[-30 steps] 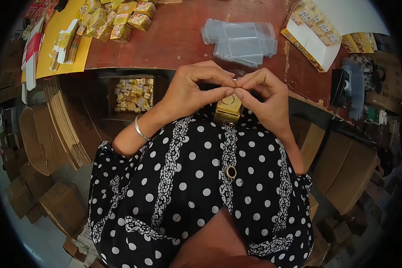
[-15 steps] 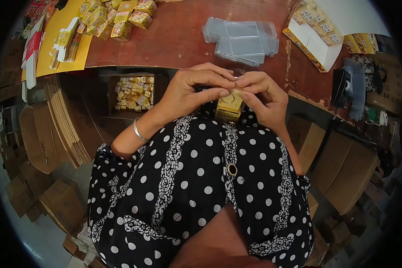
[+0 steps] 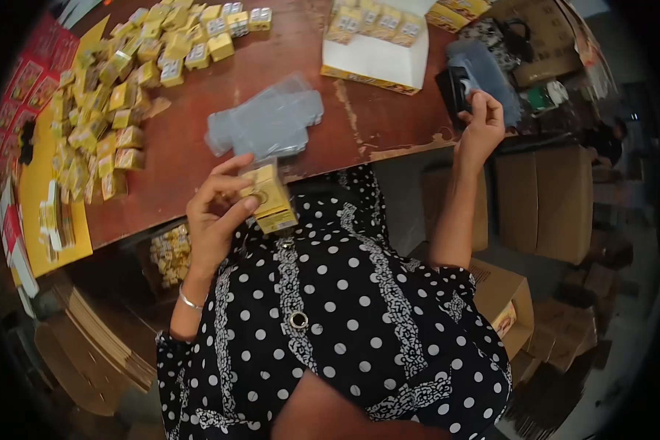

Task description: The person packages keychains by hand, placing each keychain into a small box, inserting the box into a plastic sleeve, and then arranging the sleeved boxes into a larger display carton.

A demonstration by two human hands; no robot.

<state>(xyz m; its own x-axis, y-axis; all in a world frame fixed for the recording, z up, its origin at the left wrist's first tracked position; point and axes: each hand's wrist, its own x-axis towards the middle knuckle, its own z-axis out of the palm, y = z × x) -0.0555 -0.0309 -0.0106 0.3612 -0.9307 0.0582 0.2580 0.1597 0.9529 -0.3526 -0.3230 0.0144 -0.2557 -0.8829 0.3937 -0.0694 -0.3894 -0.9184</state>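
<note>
In the head view, my left hand (image 3: 221,213) grips a small yellow carton (image 3: 273,196) by its side, just above the table's front edge. A ring-shaped line shows on the carton's upper face. Off to the right, my right hand (image 3: 480,126) is raised with its fingers pinched together, beside a black holder (image 3: 455,89) at the table's edge. Whatever those fingertips hold, if anything, is too small to make out. Flat clear plastic pieces (image 3: 268,121) lie on the table beyond the carton.
Many small yellow boxes (image 3: 121,95) are heaped on the table's left. An open white display box (image 3: 378,62) holds more at the back. Blue-grey plastic sheets (image 3: 484,73) lie far right. An open carton of small boxes (image 3: 170,257) sits below the table; brown cardboard boxes (image 3: 543,202) stand right.
My right hand has left the carton and reached far right to the black holder. My left hand still holds the carton. The view has turned to the right.
</note>
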